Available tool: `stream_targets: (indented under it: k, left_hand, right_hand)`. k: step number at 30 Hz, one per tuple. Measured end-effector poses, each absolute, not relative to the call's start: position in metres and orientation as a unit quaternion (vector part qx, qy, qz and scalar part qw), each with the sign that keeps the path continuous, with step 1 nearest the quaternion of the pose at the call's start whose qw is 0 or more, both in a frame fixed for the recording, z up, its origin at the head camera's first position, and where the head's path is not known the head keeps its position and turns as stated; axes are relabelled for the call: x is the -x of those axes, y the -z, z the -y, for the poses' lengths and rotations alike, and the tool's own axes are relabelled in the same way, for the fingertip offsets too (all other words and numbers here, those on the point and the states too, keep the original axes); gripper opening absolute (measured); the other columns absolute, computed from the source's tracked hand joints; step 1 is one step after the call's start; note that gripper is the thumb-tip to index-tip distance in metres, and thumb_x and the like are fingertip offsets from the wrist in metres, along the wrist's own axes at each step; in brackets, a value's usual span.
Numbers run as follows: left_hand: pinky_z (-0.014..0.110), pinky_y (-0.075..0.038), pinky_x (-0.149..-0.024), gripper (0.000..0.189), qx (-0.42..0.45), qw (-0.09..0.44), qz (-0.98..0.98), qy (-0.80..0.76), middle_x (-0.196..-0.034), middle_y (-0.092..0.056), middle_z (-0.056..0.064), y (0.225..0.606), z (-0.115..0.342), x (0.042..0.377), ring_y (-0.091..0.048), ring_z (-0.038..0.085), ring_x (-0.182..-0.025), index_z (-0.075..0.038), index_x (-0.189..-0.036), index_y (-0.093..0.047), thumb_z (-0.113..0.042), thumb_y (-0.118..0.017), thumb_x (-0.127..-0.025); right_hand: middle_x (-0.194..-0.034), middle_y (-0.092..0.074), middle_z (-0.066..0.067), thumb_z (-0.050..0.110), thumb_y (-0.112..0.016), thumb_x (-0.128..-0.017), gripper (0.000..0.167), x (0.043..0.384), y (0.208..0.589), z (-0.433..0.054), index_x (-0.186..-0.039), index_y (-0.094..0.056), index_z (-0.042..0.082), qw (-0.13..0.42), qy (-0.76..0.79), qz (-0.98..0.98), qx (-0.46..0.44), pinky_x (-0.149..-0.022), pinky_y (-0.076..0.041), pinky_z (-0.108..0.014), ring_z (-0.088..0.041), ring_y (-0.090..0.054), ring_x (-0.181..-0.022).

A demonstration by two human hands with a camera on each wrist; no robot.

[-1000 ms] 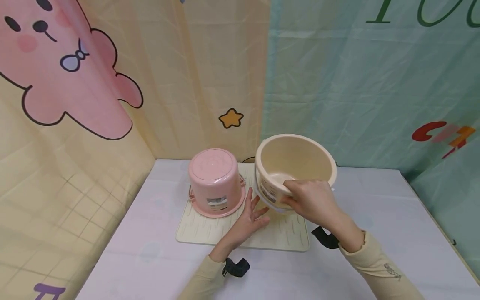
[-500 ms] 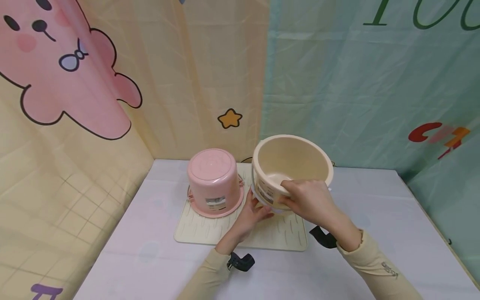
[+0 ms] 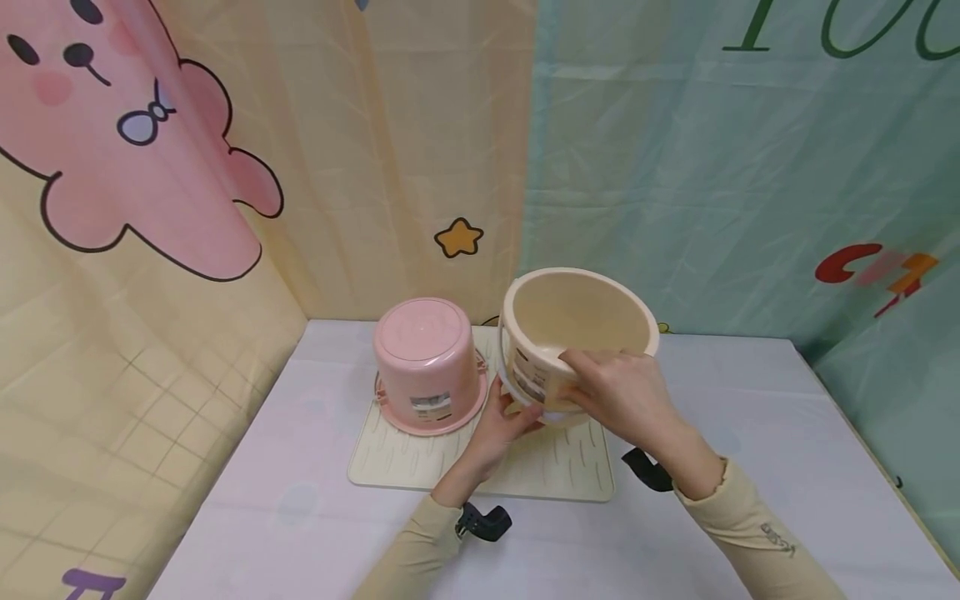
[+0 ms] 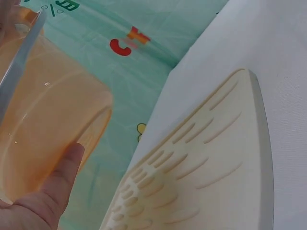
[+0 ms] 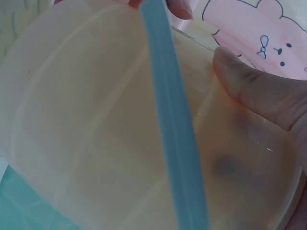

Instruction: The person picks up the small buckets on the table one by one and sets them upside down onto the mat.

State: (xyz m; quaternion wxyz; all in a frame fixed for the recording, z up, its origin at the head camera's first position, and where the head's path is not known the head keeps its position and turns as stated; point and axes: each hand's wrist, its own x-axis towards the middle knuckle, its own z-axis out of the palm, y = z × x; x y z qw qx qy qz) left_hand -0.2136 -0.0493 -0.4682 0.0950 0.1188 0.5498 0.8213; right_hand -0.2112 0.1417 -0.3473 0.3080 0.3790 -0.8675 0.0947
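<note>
A cream bucket [image 3: 527, 367] tilts above the mat, its mouth facing up and toward the head camera. Its near rim is gripped by my right hand [image 3: 626, 400], fingers reaching inside and hidden by the wall; the thumb [image 5: 254, 91] presses the outer wall in the right wrist view. Low on the bucket's left side my left hand [image 3: 491, 437] holds it, with the thumb [image 4: 62, 177] at the base edge in the left wrist view. A pale carrying handle [image 5: 175, 124] hangs across the outside. Left of it stands an upside-down pink bucket [image 3: 427, 367].
Beneath both buckets lies a cream ridged mat [image 3: 427, 467] on a white table [image 3: 300, 433]. Printed curtains [image 3: 375, 167] hang behind and at the sides. Black wrist mounts [image 3: 487, 522] sit on both forearms.
My left hand has moved from open fingers beside the cream bucket to holding its lower side. The bucket has shifted slightly left and tipped a little more upright. The pink bucket has stayed put.
</note>
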Motion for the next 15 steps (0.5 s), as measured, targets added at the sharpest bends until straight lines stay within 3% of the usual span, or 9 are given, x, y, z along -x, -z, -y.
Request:
stream_targets:
  k: [4, 10, 15]
  left_hand:
    - [0.042, -0.049, -0.09, 0.086, -0.116, 0.094, -0.56, -0.815, -0.134, -0.035, 0.025, 0.466, 0.049, 0.214, -0.058, 0.031, -0.106, -0.017, -0.152, -0.006, -0.014, -0.066, -0.09]
    - [0.042, -0.049, -0.09, 0.082, -0.112, 0.082, -0.572, -0.809, -0.134, -0.037, 0.024, 0.464, 0.051, 0.215, -0.058, 0.029, -0.106, -0.016, -0.151, -0.007, -0.021, -0.064, -0.092]
    - [0.04, -0.045, -0.095, 0.084, -0.111, 0.072, -0.593, -0.794, -0.141, -0.031, 0.022, 0.463, 0.052, 0.217, -0.05, 0.032, -0.118, -0.016, -0.151, -0.005, -0.026, -0.064, -0.092]
  right_hand:
    - [-0.077, -0.068, -0.002, 0.03, -0.088, -0.064, 0.047, 0.215, 0.349, -0.145, -0.098, -0.063, 0.011, 0.32, -0.121, 0.855, -0.39, -0.051, -0.046, -0.036, -0.02, -0.064, -0.065]
    - [-0.08, -0.068, -0.003, 0.023, -0.088, -0.064, 0.043, 0.222, 0.35, -0.15, -0.094, -0.061, 0.009, 0.314, -0.171, 0.835, -0.418, -0.059, -0.05, -0.04, -0.02, -0.064, -0.069]
    - [-0.081, -0.066, -0.002, 0.022, -0.088, -0.063, 0.042, 0.227, 0.351, -0.156, -0.094, -0.063, 0.008, 0.314, -0.209, 0.826, -0.419, -0.06, -0.049, -0.036, -0.016, -0.062, -0.07]
